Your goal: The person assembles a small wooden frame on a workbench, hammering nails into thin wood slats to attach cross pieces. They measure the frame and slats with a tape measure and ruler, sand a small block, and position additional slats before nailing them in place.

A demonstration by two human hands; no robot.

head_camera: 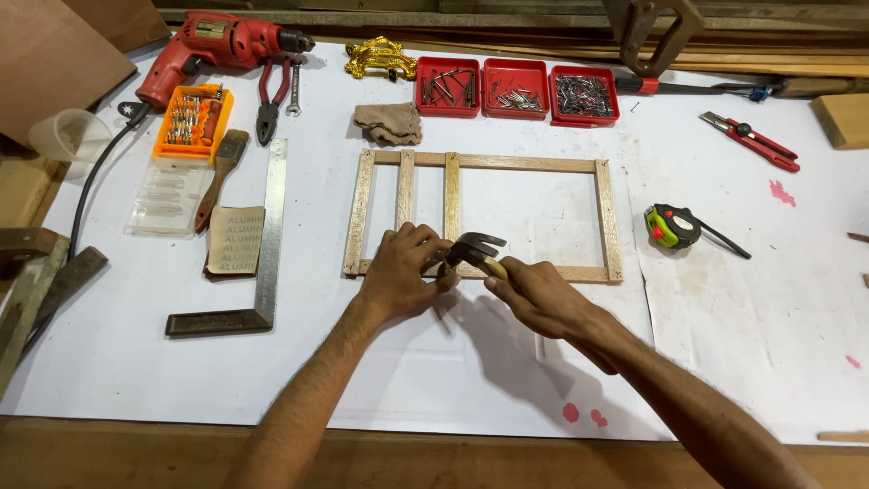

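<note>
- Where the near edge of the worktop (136, 362) meets my forearms, both of them reach away from me and converge on the near rail of a wooden frame (484, 215).
- My left hand (398, 274) rests on that near rail where the third upright slat joins it, fingers curled together and pinching at something too small for me to make out.
- My right hand (534, 292) is clamped around the yellowish handle of a claw hammer (472, 250), choked up close to the head.
- That dark steel head sits just beside my left fingertips, right over the rail; the handle runs back and to the right into my right palm.
- My two hands are almost touching, with the left one nearer the joint and the right one a little nearer to me.
- Beyond my hands the frame lies flat in the middle of the worktop, its long axis running left to right, three close slats at its left end and an open bay at its right.
- Off to the right, near the frame's right end, lies a green and black tape measure (673, 226).
- On the left lie a steel try square (262, 244), a sheet of sandpaper (235, 240) and a brush (222, 172).
- Along the far edge stand three red trays of nails (516, 89), a folded cloth (389, 124), pliers (272, 100) and a red drill (213, 45) in the far left corner.
</note>
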